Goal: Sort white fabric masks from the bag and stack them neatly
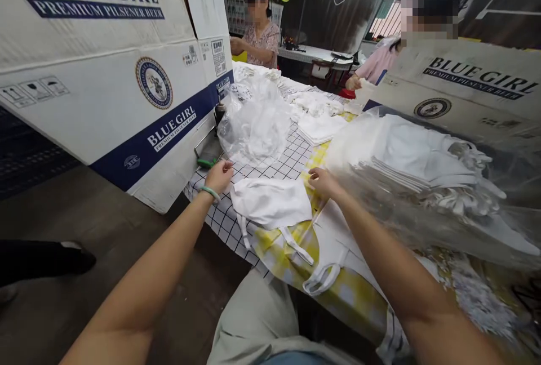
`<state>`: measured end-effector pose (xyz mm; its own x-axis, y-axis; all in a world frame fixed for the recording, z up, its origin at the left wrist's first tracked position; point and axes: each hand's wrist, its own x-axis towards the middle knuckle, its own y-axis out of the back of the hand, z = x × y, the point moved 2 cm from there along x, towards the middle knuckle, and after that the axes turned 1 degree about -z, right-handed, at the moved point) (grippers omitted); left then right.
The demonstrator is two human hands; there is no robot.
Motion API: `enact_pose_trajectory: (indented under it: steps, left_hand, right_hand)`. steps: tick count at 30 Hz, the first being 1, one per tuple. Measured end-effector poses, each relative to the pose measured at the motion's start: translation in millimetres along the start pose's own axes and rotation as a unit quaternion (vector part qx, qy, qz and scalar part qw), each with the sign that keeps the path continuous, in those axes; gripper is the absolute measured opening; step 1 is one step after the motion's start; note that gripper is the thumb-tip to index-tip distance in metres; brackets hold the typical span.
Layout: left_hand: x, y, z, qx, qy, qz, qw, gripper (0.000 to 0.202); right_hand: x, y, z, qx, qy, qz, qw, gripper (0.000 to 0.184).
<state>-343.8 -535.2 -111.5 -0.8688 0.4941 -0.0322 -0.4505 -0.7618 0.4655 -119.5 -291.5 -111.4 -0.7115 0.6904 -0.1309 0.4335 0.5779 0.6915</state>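
Note:
A white fabric piece with narrow strap loops point(273, 203) lies spread at the table's near edge, its straps pointing toward me. My left hand point(220, 176), with a pale green bangle at the wrist, is just beyond its upper left corner, fingers loosely bent and seemingly holding nothing. Beside the upper right corner is my right hand point(326, 183), its thumb and fingers a little apart and no cloth visible in them. A second white strapped piece point(338, 241) lies partly under my right forearm.
A large beer carton point(114, 78) stands at left, another carton point(473, 89) at right. Clear plastic point(257, 123) and a folded white stack point(323, 127) lie farther back. Bagged white pieces point(422, 151) are at right. Two people point(264, 41) work across the table.

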Motion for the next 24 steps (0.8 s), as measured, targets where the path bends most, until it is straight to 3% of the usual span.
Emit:
enact_pose_trajectory:
  steps: [2,4,6,8,11,14,16,18,20,22,24]
  left_hand:
    - [-7,2.7,-14,0.081,-0.056,0.018,0.995,0.023]
    - [-16,5.3,-17,0.147,-0.129,0.005,0.981,0.027]
    - [-27,1.9,-11,0.189,-0.227,-0.055,0.954,0.030]
    - [-37,-7.8,-2,0.228,-0.301,-0.156,0.913,0.032]
    - [-39,-22.3,9,0.303,-0.280,-0.276,0.868,0.032]
    - [-26,-24.1,19,0.315,-0.197,-0.321,0.871,0.013]
    - [-14,-19.4,27,0.259,-0.172,-0.301,0.902,0.013]
    - [-6,-14.2,34,0.216,-0.188,-0.218,0.933,0.022]
    - [-11,-12.5,35,0.212,-0.220,-0.111,0.946,0.027]
    - [-29,-15.8,26,0.225,-0.239,-0.054,0.943,0.026]
    - [-56,-21.0,10,0.246,-0.251,-0.057,0.935,0.026]
  right_hand:
    - [-10,-3,17,-0.015,0.014,0.027,0.999,0.024]
    - [-22,-4,19,-0.050,0.071,0.038,0.995,0.019]
    - [-33,-8,12,-0.095,0.156,0.034,0.983,0.016]
    - [-38,-17,2,-0.127,0.220,0.018,0.967,0.016]
    - [-32,-30,-5,-0.172,0.207,-0.021,0.963,0.022]
    - [-20,-35,-1,-0.183,0.160,-0.049,0.969,0.008]
    - [-16,-32,4,-0.167,0.145,-0.030,0.975,0.006]
    - [-20,-27,7,-0.166,0.126,0.026,0.978,0.006]
    - [-32,-24,7,-0.167,0.128,0.066,0.975,0.013]
    - [-50,-25,4,-0.158,0.169,0.043,0.972,0.014]
    - [-71,-30,0,-0.160,0.218,-0.016,0.963,0.014]
